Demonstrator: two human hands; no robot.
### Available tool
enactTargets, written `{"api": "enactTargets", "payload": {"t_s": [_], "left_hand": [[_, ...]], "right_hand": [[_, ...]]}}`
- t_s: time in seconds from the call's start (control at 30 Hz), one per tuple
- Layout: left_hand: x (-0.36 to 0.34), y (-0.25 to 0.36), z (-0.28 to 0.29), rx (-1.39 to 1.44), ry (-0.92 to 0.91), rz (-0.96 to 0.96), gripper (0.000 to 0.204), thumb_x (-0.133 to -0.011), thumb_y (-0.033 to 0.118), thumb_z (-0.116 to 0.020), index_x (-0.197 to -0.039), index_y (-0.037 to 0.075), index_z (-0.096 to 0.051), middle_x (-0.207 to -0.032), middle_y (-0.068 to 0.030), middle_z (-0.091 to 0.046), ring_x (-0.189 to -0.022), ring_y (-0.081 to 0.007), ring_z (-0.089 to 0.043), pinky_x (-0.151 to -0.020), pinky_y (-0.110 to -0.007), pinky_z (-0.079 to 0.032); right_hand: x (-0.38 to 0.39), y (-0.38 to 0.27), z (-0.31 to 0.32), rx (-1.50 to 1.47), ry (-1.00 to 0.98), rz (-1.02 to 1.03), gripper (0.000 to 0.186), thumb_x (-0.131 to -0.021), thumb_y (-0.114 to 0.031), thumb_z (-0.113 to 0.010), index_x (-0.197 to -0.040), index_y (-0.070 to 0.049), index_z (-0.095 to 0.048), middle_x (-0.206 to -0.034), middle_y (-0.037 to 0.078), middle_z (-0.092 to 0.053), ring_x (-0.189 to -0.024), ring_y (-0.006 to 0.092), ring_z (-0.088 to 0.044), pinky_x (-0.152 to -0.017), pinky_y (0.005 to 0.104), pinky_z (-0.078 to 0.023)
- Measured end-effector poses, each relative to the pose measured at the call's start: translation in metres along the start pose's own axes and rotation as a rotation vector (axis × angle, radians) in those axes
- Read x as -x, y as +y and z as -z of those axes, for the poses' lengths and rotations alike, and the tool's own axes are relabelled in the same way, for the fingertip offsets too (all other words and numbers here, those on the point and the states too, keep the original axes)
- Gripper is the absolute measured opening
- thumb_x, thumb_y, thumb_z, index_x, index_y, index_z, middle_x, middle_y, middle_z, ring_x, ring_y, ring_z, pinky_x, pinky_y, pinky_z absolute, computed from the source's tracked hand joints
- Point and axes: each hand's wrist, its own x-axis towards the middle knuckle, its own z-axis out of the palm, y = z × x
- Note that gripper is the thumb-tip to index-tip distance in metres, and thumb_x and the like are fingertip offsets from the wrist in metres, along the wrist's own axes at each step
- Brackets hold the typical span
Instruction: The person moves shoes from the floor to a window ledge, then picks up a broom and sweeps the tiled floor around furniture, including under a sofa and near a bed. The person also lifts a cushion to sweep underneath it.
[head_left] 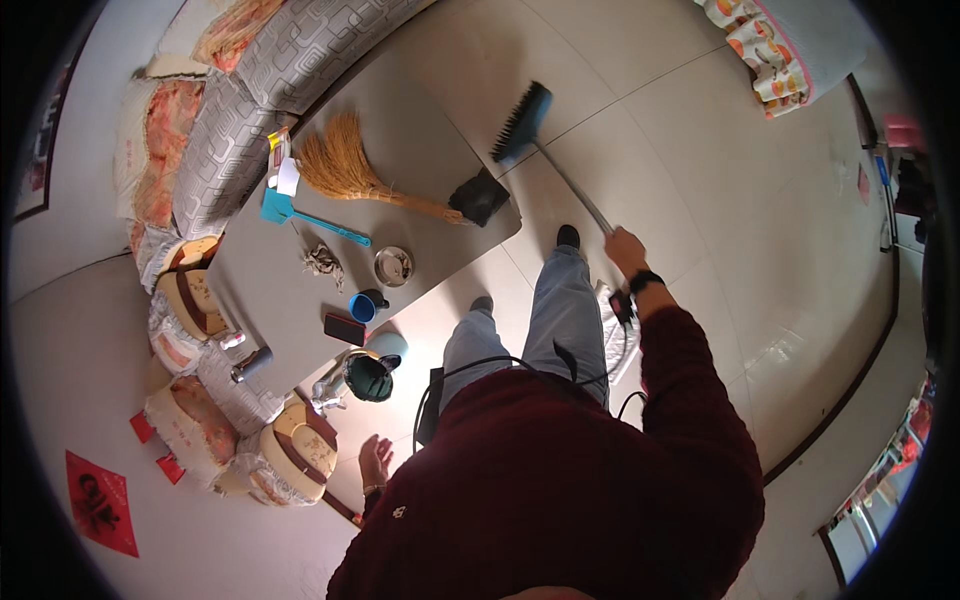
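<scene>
My right hand (626, 252) is closed round the grey handle of a floor brush (523, 122). Its blue head with dark bristles is out ahead over the tiled floor, slightly blurred; whether the bristles touch the tiles I cannot tell. My left hand (375, 462) hangs low at my left side, fingers apart and nothing in it. A straw broom (345, 165) lies across the table (430, 110) to my left, its handle end at a crumpled black piece (480, 196) on the table's corner.
On the table are a blue fly swatter (315, 222), a crumpled rag (323, 262), a round metal dish (393, 266), a blue mug (367, 305) and a phone (344, 329). A dark-lined bin (368, 376) stands beside it. A patterned sofa (290, 60) runs behind.
</scene>
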Motion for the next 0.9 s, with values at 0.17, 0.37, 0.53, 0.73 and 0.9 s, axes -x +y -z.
{"api": "enactTargets", "payload": {"t_s": [0.17,0.37,0.53,0.73,0.9], "left_hand": [[0.079,0.010,-0.056,-0.147,0.049,-0.024,0.033,-0.086,0.027,-0.053,-0.114,0.009,-0.049,-0.103,-0.0104,-0.058,-0.094,-0.0231,-0.058,-0.080,-0.039,-0.045],[0.084,0.048,-0.153,-0.178,0.007,-0.101,0.034,-0.086,0.028,-0.055,-0.114,0.010,-0.050,-0.101,-0.0089,-0.058,-0.093,-0.0221,-0.059,-0.077,-0.036,-0.046],[0.028,0.068,-0.230,-0.182,-0.005,-0.099,0.028,-0.086,0.024,-0.055,-0.109,0.009,-0.053,-0.099,-0.0064,-0.058,-0.088,-0.0204,-0.059,-0.073,-0.036,-0.047],[-0.078,0.107,-0.330,-0.294,-0.078,-0.165,0.027,-0.083,0.027,-0.056,-0.105,0.012,-0.053,-0.093,-0.0011,-0.056,-0.083,-0.0166,-0.058,-0.068,-0.033,-0.047],[-0.188,0.144,-0.418,-0.253,-0.027,-0.195,0.026,-0.079,0.027,-0.060,-0.093,0.006,-0.061,-0.072,-0.0038,-0.059,-0.069,-0.0129,-0.058,-0.051,-0.028,-0.047]], "right_hand": [[-0.066,0.001,0.030,0.176,-0.072,0.147,0.025,-0.085,-0.029,-0.045,-0.093,-0.007,-0.056,-0.088,0.014,-0.064,-0.083,0.0308,-0.063,-0.068,0.0427,-0.050],[-0.040,0.181,0.076,0.325,-0.165,0.064,0.029,-0.087,-0.035,-0.044,-0.095,-0.008,-0.051,-0.080,0.016,-0.063,-0.076,0.0356,-0.062,-0.065,0.0476,-0.049],[0.013,0.271,0.123,0.324,-0.195,-0.228,0.033,-0.086,-0.036,-0.044,-0.088,-0.004,-0.054,-0.083,0.021,-0.062,-0.080,0.0390,-0.060,-0.069,0.0497,-0.048],[0.010,0.247,0.173,-0.120,-0.230,-0.372,0.032,-0.089,-0.028,-0.045,-0.078,0.002,-0.051,-0.054,0.016,-0.054,-0.037,0.0267,-0.054,-0.032,0.0371,-0.043],[-0.035,0.149,0.180,0.140,-0.066,0.020,0.024,-0.087,-0.029,-0.048,-0.083,-0.005,-0.051,-0.068,0.018,-0.059,-0.067,0.0391,-0.058,-0.060,0.0486,-0.046]]}}
